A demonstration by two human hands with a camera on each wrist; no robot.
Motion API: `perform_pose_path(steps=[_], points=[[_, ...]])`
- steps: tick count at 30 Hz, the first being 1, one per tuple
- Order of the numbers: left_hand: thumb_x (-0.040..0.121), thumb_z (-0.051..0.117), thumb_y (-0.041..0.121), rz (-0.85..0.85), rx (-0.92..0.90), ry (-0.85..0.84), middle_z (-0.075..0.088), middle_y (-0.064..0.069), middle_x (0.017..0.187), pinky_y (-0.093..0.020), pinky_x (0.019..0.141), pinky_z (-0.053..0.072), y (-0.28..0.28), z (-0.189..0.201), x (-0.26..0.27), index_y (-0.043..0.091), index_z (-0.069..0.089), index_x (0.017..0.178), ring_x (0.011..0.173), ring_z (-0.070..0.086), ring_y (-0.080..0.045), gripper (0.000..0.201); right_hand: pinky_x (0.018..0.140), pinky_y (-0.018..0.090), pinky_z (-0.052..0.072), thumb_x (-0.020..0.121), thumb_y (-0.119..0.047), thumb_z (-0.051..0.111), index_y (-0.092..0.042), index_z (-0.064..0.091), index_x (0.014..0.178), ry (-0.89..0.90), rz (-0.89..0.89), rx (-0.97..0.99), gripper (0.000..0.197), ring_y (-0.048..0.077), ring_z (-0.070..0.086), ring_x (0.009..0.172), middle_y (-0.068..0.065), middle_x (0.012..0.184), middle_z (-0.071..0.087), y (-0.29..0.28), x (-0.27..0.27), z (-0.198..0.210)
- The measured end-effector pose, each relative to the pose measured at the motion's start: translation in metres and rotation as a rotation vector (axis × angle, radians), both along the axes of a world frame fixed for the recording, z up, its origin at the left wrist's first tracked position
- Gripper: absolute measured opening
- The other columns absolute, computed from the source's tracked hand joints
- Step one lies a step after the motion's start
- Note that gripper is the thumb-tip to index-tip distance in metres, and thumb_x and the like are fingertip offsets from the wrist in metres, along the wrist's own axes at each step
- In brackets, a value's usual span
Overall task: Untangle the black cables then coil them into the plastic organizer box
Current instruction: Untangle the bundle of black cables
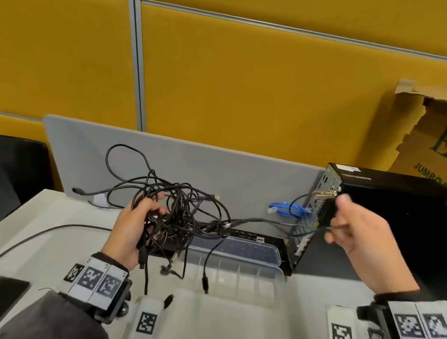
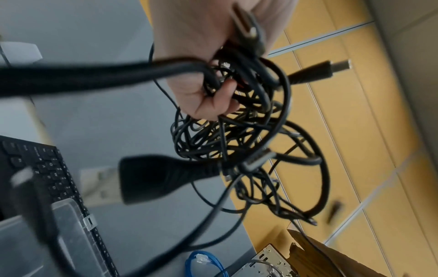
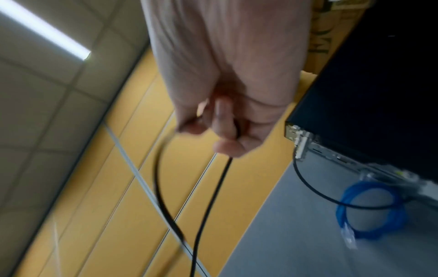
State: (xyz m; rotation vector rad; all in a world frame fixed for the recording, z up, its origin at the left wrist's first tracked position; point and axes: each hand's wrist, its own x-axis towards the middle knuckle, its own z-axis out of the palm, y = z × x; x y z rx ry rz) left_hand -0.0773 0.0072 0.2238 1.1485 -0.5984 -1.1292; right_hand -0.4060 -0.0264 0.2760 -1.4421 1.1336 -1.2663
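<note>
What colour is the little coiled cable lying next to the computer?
Blue: the coiled cable shows best in the right wrist view.

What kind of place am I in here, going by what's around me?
Most likely an office desk cubicle: yellow partition panels behind a grey desk screen, a black keyboard, and a desktop computer on the right.

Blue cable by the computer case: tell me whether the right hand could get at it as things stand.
Probably yes. The blue cable lies bare against the grey divider, just left of the right hand. But that hand grips a black cable strand, so it would likely need to let go first.
</note>
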Motion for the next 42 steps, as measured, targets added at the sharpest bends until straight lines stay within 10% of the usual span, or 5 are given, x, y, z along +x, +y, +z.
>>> perform_pose_path(steps=[5,13,19,33,42], points=[[0.09,0.044,0.011,0.041,-0.052,0.065,0.058,0.007,0.06,-0.015,0.037,0.04,0.004,0.003,0.006,0.021,0.062,0.101,0.044,0.051,-0.006,0.023,0.086,0.037,0.047,0.097,-0.025,0.044,-0.022,0.038,0.046,-0.381,-0.024,0.029,0.052,0.013,0.035,0.049,-0.004,0.046,0.03,0.001,-0.016,-0.013],[0.092,0.037,0.008,-0.037,-0.179,0.082,0.049,0.006,0.062,-0.016,0.035,0.038,0.008,0.016,0.001,0.02,0.058,0.103,0.043,0.048,-0.004,0.026,0.066,0.013,0.042,0.076,-0.047,0.064,-0.042,0.052,0.079,0.954,0.202,-0.172,0.013,0.006,0.051,0.076,-0.011,0.079,0.052,0.008,-0.014,-0.054],[0.091,0.039,0.007,-0.144,-0.244,-0.033,0.05,0.005,0.066,-0.017,0.038,0.04,0.011,0.021,-0.012,0.02,0.056,0.09,0.05,0.048,-0.007,0.022,0.094,0.005,0.03,0.081,-0.061,0.038,-0.039,0.035,0.117,0.763,0.181,-0.328,0.042,-0.014,0.035,0.114,-0.03,0.118,0.036,0.023,0.05,-0.032],[0.066,0.066,0.02,-0.331,-0.214,-0.204,0.069,0.001,0.082,-0.036,0.07,0.048,0.021,0.006,-0.025,0.024,0.061,0.107,0.078,0.061,-0.019,0.041,0.039,0.014,0.025,0.099,-0.024,0.042,-0.015,0.059,0.104,0.121,0.276,0.224,0.02,0.005,0.031,0.041,0.003,0.086,0.073,0.031,0.086,-0.018],[0.083,0.06,-0.001,-0.656,0.277,-1.023,0.064,0.009,0.114,-0.018,0.085,0.046,0.032,-0.047,0.059,0.039,0.06,0.094,0.106,0.059,-0.012,0.041,0.061,0.006,0.039,0.098,-0.013,0.042,-0.02,0.06,0.1,0.401,0.311,-0.161,0.02,-0.009,0.055,0.067,-0.012,0.081,0.064,0.034,0.068,-0.011]])
